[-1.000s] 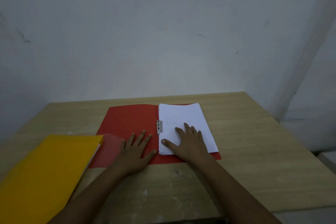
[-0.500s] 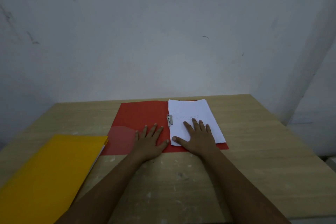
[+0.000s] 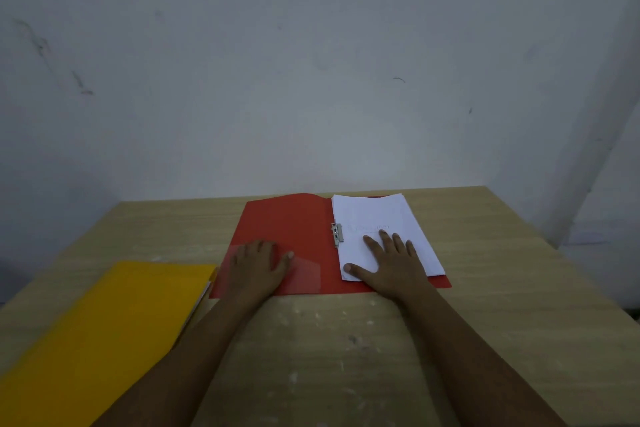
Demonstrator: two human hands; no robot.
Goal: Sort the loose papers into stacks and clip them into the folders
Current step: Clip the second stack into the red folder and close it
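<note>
I am leaning over the table [image 3: 485, 322] with both forearms stretched forward, coming in from the near edge and angling slightly toward each other. The red folder [image 3: 287, 218] is lying open and flat in front of me, toward the far side of the table. My right hand [image 3: 391, 263] is lying palm down on the papers [image 3: 377, 215], fingers straight and spread, thumb pointing out to the left near the sheets' near-left corner; it is pressing, not gripping. The papers are sitting as one stack on the folder's right half, their left edge tucked at the metal clip [image 3: 336, 234] beside the spine. My left hand [image 3: 258, 265] is resting on the folder's left half, over the clear pocket [image 3: 306, 270] at its near corner. Its fingers look bent at the knuckles with the tips hidden from me, thumb stretched to the right; I cannot tell whether it is pinching anything or just pressing. The two hands are lying apart, the clip and spine between them. The yellow folder [image 3: 97, 340] is lying closed at my left, running to the table's near-left edge, its far corner just beside the red folder.
</note>
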